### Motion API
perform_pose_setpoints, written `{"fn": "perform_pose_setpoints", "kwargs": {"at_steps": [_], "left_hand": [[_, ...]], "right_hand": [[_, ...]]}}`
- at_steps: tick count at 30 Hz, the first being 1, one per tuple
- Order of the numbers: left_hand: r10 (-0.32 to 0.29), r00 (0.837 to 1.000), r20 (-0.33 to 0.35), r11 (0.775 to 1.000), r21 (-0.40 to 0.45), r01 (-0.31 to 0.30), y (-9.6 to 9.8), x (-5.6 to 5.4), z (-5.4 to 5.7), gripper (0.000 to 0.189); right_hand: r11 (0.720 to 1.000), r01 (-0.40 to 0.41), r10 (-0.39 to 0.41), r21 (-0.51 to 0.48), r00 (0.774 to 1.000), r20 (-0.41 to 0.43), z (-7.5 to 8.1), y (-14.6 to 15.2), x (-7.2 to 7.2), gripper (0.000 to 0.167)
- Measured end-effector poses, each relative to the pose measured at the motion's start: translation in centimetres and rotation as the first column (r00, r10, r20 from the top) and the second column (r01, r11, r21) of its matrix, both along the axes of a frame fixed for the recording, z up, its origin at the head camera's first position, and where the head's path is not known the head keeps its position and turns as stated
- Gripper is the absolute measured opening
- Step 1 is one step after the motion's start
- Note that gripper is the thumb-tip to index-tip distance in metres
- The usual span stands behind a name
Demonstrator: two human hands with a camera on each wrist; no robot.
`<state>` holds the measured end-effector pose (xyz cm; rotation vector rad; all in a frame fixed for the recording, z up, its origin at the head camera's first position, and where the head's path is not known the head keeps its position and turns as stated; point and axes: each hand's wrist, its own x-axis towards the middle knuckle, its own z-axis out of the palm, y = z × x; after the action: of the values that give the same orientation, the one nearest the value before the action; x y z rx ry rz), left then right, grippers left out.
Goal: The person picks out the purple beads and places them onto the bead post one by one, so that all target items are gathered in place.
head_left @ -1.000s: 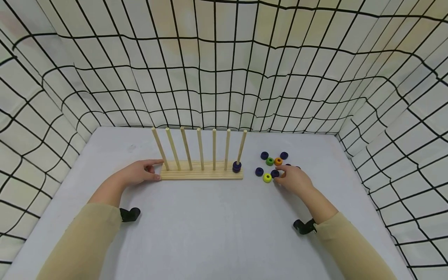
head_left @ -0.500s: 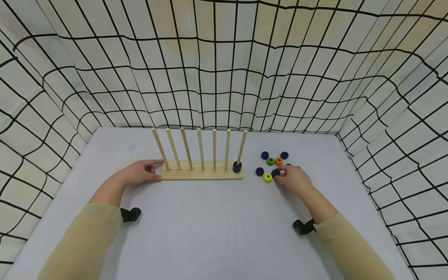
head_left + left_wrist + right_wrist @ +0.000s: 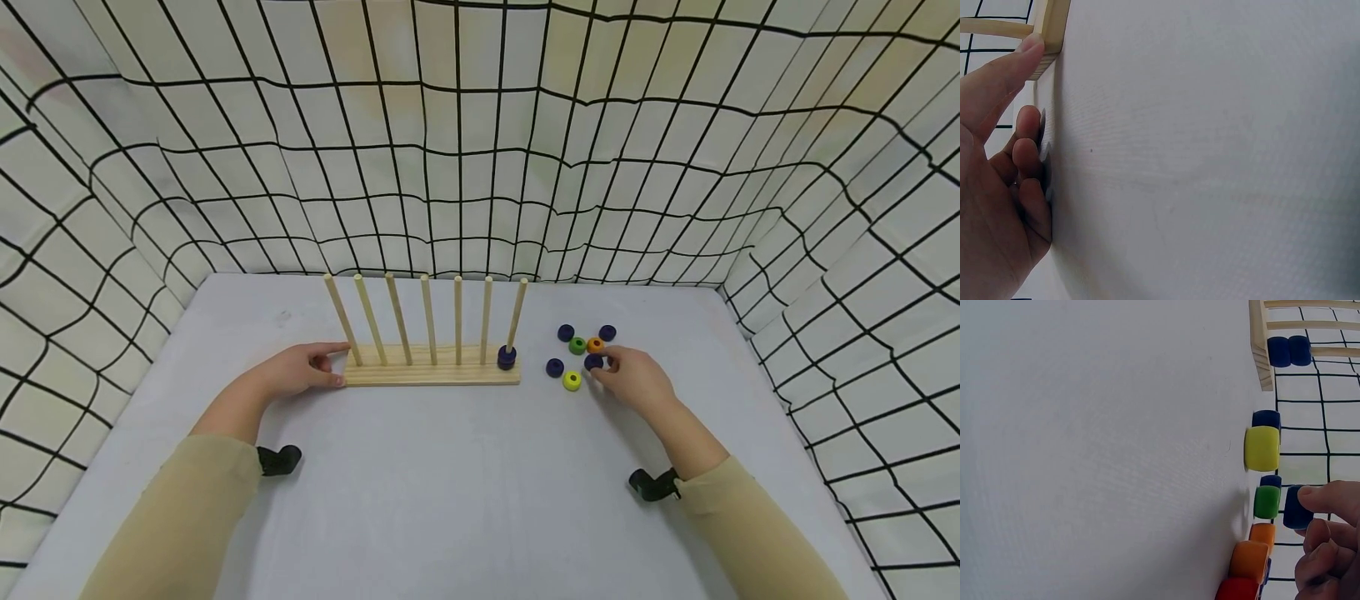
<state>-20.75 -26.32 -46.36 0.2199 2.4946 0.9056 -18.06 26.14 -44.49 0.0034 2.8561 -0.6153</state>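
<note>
A wooden peg stand (image 3: pixel 431 377) with a row of upright pegs sits on the table. Two dark blue beads (image 3: pixel 507 357) are stacked on its rightmost peg. The left hand (image 3: pixel 296 368) holds the stand's left end, thumb at the front corner and index finger towards the back; in the left wrist view a fingertip touches the wood, and the other fingers are curled. Between thumb and fingers, the right hand (image 3: pixel 637 383) pinches a dark blue bead (image 3: pixel 1297 509), raised off the table in the right wrist view.
Around the right hand lie loose beads: a yellow bead (image 3: pixel 572 381), a green bead (image 3: pixel 577 345), an orange bead (image 3: pixel 596 345) and several dark blue ones. A red bead (image 3: pixel 1238 589) shows in the right wrist view. Black netting (image 3: pixel 480 150) over white walls encloses the table (image 3: pixel 450 500).
The right hand has lifted the dark blue bead slightly from among the loose beads. The left hand and the peg stand have stayed in place.
</note>
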Motion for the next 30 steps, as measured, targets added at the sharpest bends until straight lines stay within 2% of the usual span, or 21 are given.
{"fn": "perform_pose_setpoints", "kwargs": {"at_steps": [10, 20, 30], "left_hand": [[0.002, 1.0, -0.002, 1.0, 0.005, -0.002, 0.1, 0.0, 0.2, 0.075], [-0.004, 1.0, -0.002, 1.0, 0.007, 0.004, -0.2, 0.0, -0.2, 0.076], [-0.005, 1.0, -0.004, 1.0, 0.019, 0.005, 0.1, 0.1, 0.3, 0.075]], "right_hand": [[0.999, 0.006, -0.008, -0.035, 0.998, -0.061, 0.4, 0.0, 0.2, 0.051], [0.996, 0.012, -0.022, -0.093, 0.995, -0.1, 1.1, -0.6, 0.5, 0.047], [0.991, 0.001, -0.021, -0.132, 0.989, -0.15, 1.3, -1.0, 0.4, 0.043]]}}
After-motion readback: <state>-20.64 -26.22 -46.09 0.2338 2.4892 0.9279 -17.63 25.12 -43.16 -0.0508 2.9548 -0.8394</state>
